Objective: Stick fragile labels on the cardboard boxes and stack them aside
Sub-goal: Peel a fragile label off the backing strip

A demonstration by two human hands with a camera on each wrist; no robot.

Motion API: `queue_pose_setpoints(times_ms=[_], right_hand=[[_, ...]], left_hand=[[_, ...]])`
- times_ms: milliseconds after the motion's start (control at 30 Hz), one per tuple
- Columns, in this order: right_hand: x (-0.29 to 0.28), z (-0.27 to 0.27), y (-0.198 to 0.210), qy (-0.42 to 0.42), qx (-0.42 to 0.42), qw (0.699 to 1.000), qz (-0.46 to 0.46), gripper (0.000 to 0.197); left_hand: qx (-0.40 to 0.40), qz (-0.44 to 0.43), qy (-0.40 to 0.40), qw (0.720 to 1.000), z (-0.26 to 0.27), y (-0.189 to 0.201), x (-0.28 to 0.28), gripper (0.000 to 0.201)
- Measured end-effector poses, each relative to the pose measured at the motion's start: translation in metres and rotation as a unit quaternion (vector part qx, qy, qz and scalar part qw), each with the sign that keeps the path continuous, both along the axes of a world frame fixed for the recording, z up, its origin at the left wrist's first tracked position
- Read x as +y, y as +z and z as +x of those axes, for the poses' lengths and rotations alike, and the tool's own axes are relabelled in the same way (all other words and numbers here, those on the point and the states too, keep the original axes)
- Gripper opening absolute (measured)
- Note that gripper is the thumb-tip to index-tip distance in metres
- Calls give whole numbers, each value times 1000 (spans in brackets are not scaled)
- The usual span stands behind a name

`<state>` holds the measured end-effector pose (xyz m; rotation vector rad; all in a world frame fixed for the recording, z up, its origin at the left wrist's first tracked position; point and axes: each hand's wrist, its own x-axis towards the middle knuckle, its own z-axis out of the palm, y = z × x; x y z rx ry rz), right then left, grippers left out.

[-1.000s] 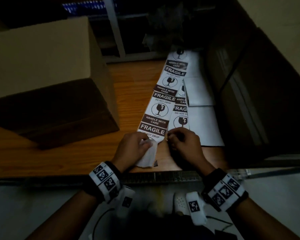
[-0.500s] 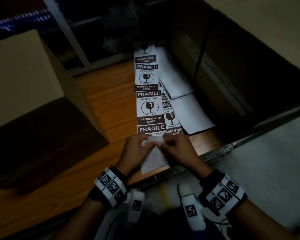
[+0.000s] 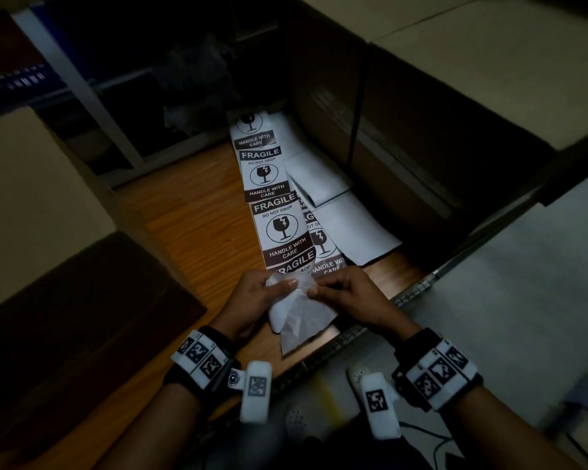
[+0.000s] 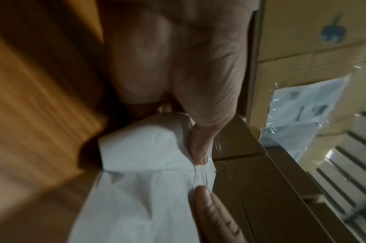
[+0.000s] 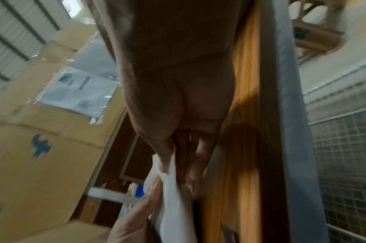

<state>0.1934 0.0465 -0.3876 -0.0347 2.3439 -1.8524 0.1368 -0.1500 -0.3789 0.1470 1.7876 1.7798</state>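
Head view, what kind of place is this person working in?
Probably a warehouse or packing area: big cardboard boxes stand round a wooden table, and a strip of fragile labels runs along it. The wrist views show more stacked cartons.

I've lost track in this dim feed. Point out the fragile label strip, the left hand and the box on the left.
fragile label strip (image 3: 275,218), head view, on a printed label mid-strip.
left hand (image 3: 252,296), head view, on the back of the hand.
cardboard box (image 3: 31,198), head view, on its pale top face.
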Motion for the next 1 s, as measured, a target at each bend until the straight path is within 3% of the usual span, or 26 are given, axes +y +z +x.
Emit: queue_pose_setpoints(times_ms=[167, 567, 833, 1000], right_hand=[[-1, -2, -1, -22, 3, 998, -55, 17], [-8, -3, -9, -66, -21, 985, -156, 16], [-15, 0, -11, -102, -109, 949, -277, 27], [7, 5, 7, -106, -205, 923, -308, 39]], left_hand=[[-26, 25, 13, 999, -6, -5, 1, 29], [-92, 71, 51, 992, -10, -2, 4, 29], [-101, 89, 58, 989, -9, 1, 5, 29], [-42, 26, 79, 996, -10, -3, -2, 22]])
